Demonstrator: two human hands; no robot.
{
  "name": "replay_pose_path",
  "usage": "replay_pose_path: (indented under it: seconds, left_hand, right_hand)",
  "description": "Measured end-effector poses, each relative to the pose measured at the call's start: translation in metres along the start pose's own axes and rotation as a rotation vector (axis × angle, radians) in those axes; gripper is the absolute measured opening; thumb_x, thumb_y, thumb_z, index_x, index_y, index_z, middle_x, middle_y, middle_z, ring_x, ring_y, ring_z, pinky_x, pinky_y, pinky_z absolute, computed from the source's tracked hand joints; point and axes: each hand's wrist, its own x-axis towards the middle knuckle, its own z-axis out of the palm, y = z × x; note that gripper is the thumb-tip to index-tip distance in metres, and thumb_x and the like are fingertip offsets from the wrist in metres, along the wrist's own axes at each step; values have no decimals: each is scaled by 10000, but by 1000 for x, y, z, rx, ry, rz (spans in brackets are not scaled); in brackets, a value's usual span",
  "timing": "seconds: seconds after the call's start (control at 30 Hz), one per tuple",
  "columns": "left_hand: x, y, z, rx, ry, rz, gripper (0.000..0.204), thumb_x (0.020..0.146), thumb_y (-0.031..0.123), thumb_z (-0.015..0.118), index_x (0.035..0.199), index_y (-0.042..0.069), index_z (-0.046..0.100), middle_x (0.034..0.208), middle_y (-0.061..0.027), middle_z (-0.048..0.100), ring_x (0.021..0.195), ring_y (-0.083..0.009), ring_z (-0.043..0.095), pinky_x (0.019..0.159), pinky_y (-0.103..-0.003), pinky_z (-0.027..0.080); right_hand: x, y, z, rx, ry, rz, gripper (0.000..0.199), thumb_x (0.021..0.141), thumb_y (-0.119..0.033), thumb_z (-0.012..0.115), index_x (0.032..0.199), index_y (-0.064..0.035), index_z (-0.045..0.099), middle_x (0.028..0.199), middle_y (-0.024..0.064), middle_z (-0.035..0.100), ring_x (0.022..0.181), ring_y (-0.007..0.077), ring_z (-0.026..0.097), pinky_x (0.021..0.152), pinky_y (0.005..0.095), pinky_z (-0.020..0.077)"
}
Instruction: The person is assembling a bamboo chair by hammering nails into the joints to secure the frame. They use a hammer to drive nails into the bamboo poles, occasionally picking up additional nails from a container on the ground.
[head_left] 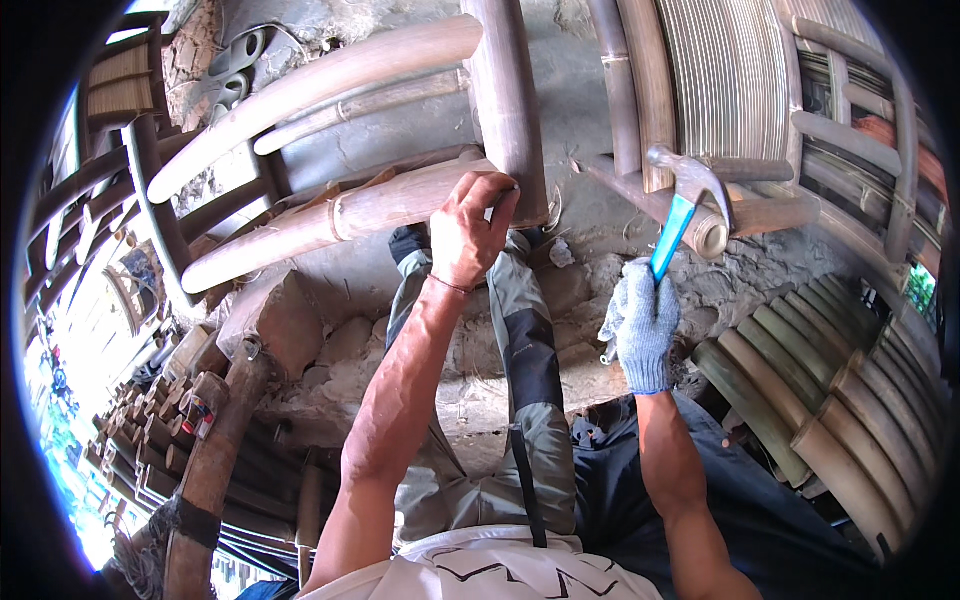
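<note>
Left hand (468, 230) grips bamboo pole (350, 215); gloved right hand (643, 330) holds hammer (685, 200).

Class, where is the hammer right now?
Upper right of the head view: the hammer is raised in the gloved right hand, beside a bamboo rail end.

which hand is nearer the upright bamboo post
Left. The bare left hand grips the joint right against the upright post; the gloved right hand holds a hammer off to the post's right, apart from it.
</note>
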Motion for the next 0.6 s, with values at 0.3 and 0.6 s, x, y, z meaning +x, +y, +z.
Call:
replay_pose_path:
  seconds: [0.3,0.6]
  left_hand:
    - [-5,-6,10,86,-15,11,86,855,199,723,934,166,719,919,-2,659,758,-231,684,632,-351,548]
    - [-2,-7,7,117,-15,107,93,851,185,720,941,162,718,928,9,666,758,-219,686,605,-338,549]
  right_hand:
    - [-9,19,-7,94,-216,46,133,1019,-201,553,1081,-88,588,718,-32,559,528,36,494,459,212,407]
    - [-11,29,-14,-928,-279,-925,162,935,-197,623,981,-43,601,737,171,637,645,355,652,571,417,508]
